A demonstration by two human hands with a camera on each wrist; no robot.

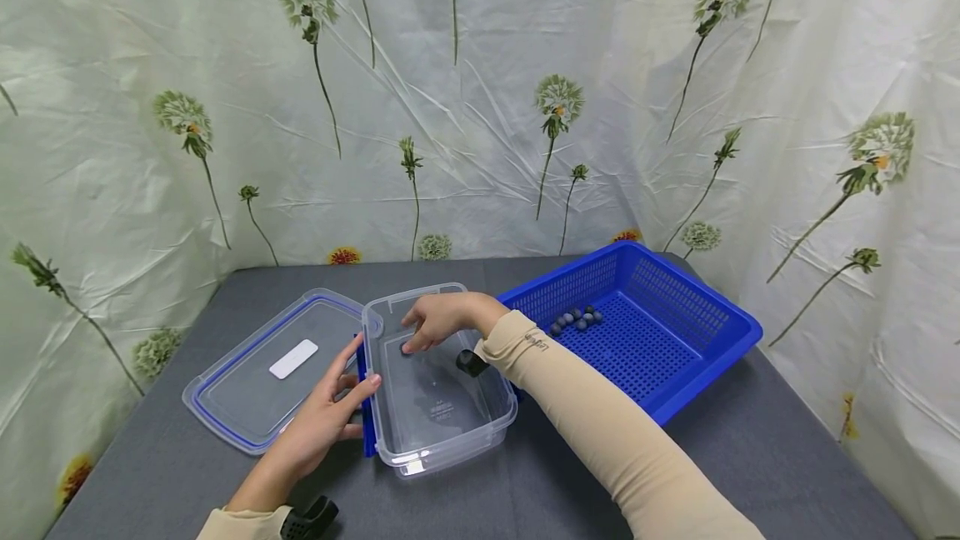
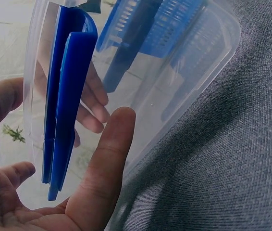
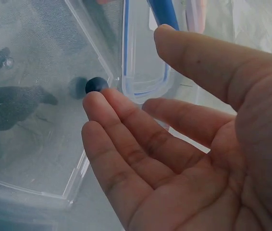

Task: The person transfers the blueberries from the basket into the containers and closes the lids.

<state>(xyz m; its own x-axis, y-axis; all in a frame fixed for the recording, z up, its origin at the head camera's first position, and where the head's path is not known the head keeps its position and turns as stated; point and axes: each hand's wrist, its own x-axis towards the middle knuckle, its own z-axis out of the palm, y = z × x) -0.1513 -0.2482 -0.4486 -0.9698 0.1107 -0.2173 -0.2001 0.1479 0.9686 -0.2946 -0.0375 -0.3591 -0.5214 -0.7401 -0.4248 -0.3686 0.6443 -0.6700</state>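
A clear plastic container [image 1: 442, 432] with blue side latches [image 2: 73, 96] stands at the middle of the table. My left hand [image 1: 322, 419] is at its left side, thumb and fingers extended around the hanging latch and touching the wall. Inside the container, my right hand [image 1: 444, 319] reaches over the floor with its fingers fairly straight and the thumb apart. A single dark blueberry [image 3: 96, 85] lies on the container floor, just beyond the right fingertips. More blueberries [image 1: 576, 319] sit in a blue plastic basket [image 1: 675, 373] to the right.
The clear lid [image 1: 240, 394], with a blue seal and a white label [image 1: 293, 359], lies flat on the left, close to the container. Grey cloth [image 1: 525, 490] covers the table. A flower-print curtain [image 1: 465, 107] hangs behind and on both sides.
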